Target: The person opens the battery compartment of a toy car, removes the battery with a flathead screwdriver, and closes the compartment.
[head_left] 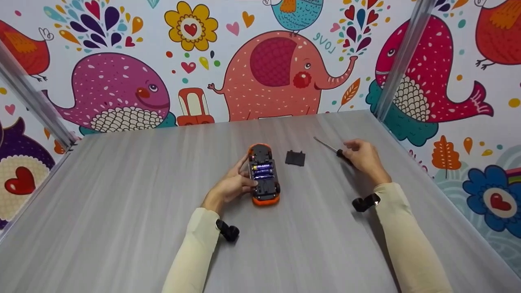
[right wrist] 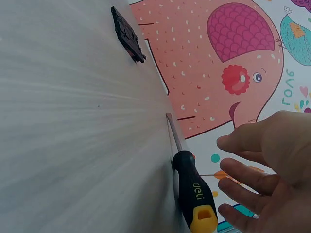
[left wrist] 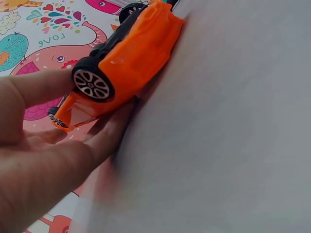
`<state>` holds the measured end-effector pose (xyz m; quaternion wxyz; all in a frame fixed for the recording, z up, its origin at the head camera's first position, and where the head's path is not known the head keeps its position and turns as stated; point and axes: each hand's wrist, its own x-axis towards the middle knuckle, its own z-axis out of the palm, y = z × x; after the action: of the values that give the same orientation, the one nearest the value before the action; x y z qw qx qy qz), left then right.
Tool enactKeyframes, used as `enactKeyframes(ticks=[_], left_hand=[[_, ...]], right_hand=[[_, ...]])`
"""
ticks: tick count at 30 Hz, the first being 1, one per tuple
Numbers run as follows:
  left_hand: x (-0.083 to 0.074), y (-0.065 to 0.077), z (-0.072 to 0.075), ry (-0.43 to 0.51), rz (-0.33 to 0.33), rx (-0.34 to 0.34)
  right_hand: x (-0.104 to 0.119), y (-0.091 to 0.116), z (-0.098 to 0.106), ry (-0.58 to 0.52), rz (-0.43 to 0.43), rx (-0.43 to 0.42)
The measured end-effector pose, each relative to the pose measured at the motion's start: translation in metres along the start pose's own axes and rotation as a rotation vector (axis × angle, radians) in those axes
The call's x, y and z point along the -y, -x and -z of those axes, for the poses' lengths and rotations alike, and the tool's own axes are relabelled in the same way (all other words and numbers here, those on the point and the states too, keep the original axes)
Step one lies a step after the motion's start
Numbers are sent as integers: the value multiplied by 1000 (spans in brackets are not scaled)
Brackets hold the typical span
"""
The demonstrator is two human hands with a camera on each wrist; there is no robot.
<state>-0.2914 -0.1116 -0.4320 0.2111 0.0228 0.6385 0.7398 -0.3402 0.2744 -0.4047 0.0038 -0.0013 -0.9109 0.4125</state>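
Observation:
An orange toy car [head_left: 266,199] lies upside down on the table, its black underside facing up. Several purple batteries [head_left: 263,171] sit in its uncovered battery compartment. My left hand [head_left: 232,188] holds the car by its left side, with fingers and thumb around the body and a wheel [left wrist: 92,83]. A screwdriver with a black and yellow handle [right wrist: 193,187] lies on the table to the right. Beside that handle is my right hand [head_left: 365,159], its fingers loosely bent and apart from the handle in the right wrist view. The black battery cover [head_left: 295,158] lies between car and screwdriver.
A grey wood-grain table [head_left: 134,195] spreads under both hands. Behind it stands a wall printed with cartoon animals [head_left: 276,89], with metal posts [head_left: 403,65] at the corners. A small black camera [head_left: 365,202] is strapped to the right wrist.

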Motion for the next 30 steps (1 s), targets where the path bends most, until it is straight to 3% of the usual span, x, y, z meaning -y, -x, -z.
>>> enactKeyframes(ticks=[13,27,30], left_hand=[[-1,0,2,2,1,14],[0,0,2,34,-9,45],[0,0,2,25,-1,36]], right_hand=[[-7,-1,3,-17,-170,125],[-17,0,5,-24,-211,139],[-18,1,8,-58,-258,153]])
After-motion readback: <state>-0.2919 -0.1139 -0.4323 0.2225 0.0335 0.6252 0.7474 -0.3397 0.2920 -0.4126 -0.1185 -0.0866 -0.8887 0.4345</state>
